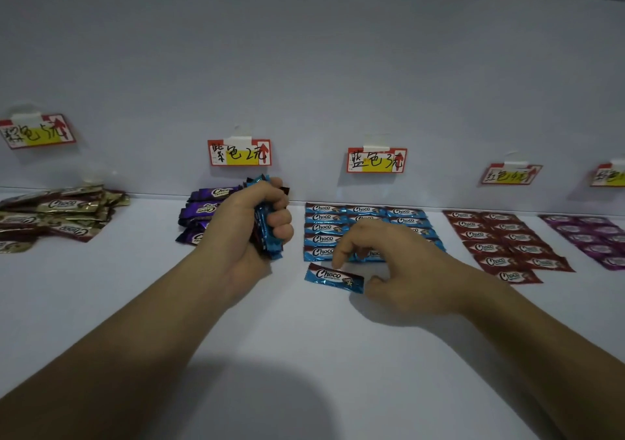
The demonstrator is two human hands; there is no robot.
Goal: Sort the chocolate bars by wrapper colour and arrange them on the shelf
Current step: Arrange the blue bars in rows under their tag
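My left hand (252,226) grips a bundle of blue-wrapped bars (269,236) upright above the white shelf (270,331). One single blue bar (334,277) lies flat just in front of the laid-out blue rows (324,228). My right hand (389,263) hovers over it, the index fingertip touching its top edge and the thumb at its right end. The hand hides part of the blue rows. Gold bars (64,214) are heaped at far left, and dark purple bars (203,209) are piled behind my left hand.
Red bars (500,243) lie in neat rows to the right, magenta bars (595,236) at the far right. Handwritten price tags (376,160) are taped to the back wall above each group. Bare shelf surface stretches toward me.
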